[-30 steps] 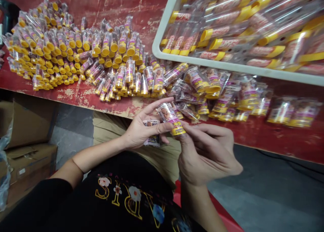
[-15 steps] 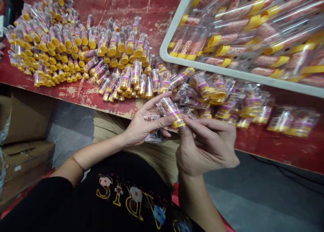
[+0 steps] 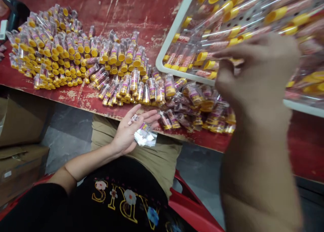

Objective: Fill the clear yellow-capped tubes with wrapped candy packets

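Observation:
My left hand (image 3: 129, 130) is over my lap, palm up with fingers spread, its thumb pressing down on a few printed clear plastic sleeves (image 3: 145, 137). Over the white tray's near side, my right hand (image 3: 248, 66) is blurred. Its index finger stretches out apart from the thumb beside yellow-capped clear tubes (image 3: 210, 65), and no tube is plainly held. At the edge of the pile, a sleeved tube (image 3: 170, 85) stands by the tray's corner. My right forearm hides part of the tray and table.
A large pile of sleeved yellow-capped tubes (image 3: 58, 53) spreads along the red table (image 3: 106, 9). The white tray's rim (image 3: 177, 26) borders many loose tubes. A dark scanner-like device (image 3: 16, 10) lies at the far left. Cardboard boxes (image 3: 22, 124) and a red chair (image 3: 189, 201) are below.
My right hand has moved from my left hand up and right to the tray. The sleeved tube they held now stands on the pile. My left hand has lowered, keeping the sleeves.

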{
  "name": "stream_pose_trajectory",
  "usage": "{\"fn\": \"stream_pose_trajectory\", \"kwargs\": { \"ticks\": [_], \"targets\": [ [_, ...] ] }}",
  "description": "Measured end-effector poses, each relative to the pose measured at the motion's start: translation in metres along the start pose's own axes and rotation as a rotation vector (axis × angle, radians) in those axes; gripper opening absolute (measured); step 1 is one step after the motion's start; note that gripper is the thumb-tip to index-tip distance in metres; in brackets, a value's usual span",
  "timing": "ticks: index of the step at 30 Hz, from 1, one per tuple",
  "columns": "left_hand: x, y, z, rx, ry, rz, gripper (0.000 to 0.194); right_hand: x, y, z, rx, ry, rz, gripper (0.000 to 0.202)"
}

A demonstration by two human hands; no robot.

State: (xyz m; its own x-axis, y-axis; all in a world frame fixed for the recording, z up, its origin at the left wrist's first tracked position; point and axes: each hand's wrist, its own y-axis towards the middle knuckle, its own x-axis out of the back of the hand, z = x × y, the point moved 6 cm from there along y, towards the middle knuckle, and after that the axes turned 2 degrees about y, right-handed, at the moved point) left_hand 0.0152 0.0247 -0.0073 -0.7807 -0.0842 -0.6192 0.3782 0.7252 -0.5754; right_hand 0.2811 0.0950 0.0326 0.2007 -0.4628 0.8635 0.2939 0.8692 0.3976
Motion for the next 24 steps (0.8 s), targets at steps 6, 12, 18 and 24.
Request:
{"fn": "stream_pose_trajectory", "kwargs": {
  "ticks": [6, 12, 18, 24],
  "targets": [
    [-0.006, 0.005, 0.003, 0.021, 0.056, 0.039, 0.034, -0.035, 0.066, -0.006, 0.058, -0.012, 0.38, 0.094],
    [-0.011, 0.01, 0.003, -0.034, 0.137, 0.015, 0.026, 0.03, -0.01, 0.021, -0.083, 0.603, 0.146, 0.038],
    [-0.02, 0.015, 0.011, -0.071, 0.144, -0.022, 0.031, 0.031, -0.115, 0.077, -0.267, 1.057, 0.138, 0.036],
    [-0.02, 0.018, 0.011, -0.176, 0.185, -0.123, 0.05, 0.008, -0.132, 0.069, -0.467, 1.17, -0.039, 0.028]
  ]
}}
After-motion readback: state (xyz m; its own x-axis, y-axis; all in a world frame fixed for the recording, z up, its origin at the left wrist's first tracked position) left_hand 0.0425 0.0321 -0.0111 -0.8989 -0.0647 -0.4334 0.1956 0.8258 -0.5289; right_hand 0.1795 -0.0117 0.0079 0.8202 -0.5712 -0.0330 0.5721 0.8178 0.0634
